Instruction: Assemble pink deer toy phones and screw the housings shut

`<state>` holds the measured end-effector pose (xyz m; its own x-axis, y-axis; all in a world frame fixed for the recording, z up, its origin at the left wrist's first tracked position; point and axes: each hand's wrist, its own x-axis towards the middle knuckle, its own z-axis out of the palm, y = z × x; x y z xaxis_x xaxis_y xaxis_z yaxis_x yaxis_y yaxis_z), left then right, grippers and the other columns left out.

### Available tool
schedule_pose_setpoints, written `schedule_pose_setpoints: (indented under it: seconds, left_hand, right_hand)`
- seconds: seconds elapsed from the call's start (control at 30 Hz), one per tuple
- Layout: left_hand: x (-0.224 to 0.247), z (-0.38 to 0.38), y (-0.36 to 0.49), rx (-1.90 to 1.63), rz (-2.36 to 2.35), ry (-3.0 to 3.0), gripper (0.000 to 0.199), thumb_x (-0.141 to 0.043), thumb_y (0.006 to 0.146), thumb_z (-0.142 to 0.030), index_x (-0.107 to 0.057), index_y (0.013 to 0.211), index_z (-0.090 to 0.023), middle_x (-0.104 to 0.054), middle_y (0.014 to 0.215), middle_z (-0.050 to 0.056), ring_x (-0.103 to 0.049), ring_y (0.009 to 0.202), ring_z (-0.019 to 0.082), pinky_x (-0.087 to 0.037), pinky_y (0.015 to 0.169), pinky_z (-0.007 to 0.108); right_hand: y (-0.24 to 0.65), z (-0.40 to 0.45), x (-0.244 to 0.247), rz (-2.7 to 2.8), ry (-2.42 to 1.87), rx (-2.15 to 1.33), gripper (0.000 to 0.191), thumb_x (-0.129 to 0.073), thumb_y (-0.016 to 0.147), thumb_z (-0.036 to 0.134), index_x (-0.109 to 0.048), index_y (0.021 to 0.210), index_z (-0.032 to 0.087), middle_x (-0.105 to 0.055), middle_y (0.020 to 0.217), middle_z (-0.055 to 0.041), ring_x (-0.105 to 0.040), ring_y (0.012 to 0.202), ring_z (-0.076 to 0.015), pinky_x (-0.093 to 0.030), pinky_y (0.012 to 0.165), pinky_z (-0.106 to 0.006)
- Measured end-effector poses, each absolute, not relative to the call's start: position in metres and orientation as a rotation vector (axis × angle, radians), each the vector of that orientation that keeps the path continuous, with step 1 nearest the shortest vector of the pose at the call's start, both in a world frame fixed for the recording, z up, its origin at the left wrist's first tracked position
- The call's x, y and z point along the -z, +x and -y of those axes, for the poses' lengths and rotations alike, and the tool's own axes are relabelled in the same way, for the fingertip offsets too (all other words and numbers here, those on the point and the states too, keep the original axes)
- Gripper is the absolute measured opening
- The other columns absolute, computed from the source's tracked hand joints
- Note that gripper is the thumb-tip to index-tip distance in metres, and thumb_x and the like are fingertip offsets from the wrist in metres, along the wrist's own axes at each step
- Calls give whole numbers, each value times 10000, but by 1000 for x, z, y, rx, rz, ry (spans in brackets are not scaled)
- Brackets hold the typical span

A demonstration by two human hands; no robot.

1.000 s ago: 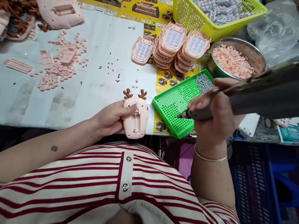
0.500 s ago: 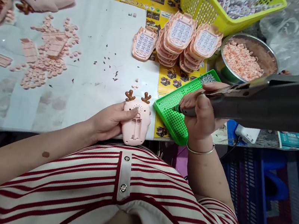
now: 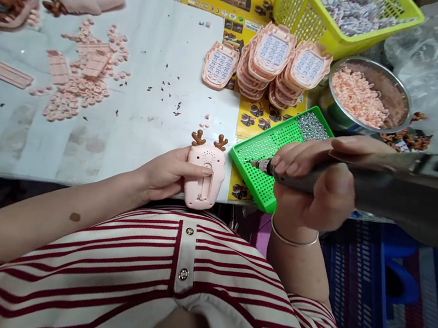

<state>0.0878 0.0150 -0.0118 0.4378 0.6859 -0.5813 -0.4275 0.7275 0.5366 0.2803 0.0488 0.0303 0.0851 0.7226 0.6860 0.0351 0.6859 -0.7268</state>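
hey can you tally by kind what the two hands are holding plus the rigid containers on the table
Pink antlered case, in the left hand: 1
Screwdriver, in the right hand: 1
Yellow basket: 1
Green tray: 1
Metal bowl: 1
Total: 5

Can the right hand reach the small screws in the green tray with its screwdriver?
Probably yes: the right hand holds the screwdriver over the green tray, and the small screws look uncovered.

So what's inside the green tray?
Small silvery metal pieces, probably screws, are heaped at the far end of the green perforated tray. The right hand and electric screwdriver cover part of it, so what's beneath them can't be seen.
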Motion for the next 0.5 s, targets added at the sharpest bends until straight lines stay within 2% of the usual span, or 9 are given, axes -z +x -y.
schedule_pose_setpoints:
  seconds: [0.07,0.13,0.23,0.33,0.5]
  left_hand:
    - [12,-15,90,-719,-853,342,353,-834,667,-89,-721,1000,-110,-760,869,89,-705,775,216,-587,749,352]
    - [13,-15,91,-729,-831,363,367,-832,666,-87,-714,1013,-106,-753,882,87,-700,792,212,-580,777,353]
    - [16,-15,90,-737,-805,398,389,-826,683,-94,-699,1050,-105,-743,938,87,-690,844,201,-560,823,338]
    - [18,-16,89,-731,-793,409,424,-827,684,-100,-682,1082,-112,-733,968,84,-675,860,195,-540,807,319]
    - [19,-18,88,-712,-788,411,454,-841,658,-107,-674,1080,-115,-722,947,70,-651,842,188,-514,792,315]
  right_hand:
    - [270,-40,-42,1389,-556,-656,182,-676,895,485,-658,1009,345,-496,555,78,-518,416,-130,-466,391,-281]
    - [262,-34,-46,1394,-464,-728,169,-694,889,432,-675,1044,364,-513,569,81,-534,431,-125,-474,395,-279]
    - [254,-34,-39,1438,-487,-762,197,-655,913,495,-635,1083,397,-555,624,79,-570,471,-118,-492,432,-282]
    - [251,-38,-29,1436,-535,-724,230,-632,916,551,-583,1052,372,-541,644,76,-584,478,-117,-492,435,-280]
    - [247,-44,-19,1448,-523,-748,201,-638,920,487,-595,1061,351,-422,571,82,-550,473,-140,-518,479,-314]
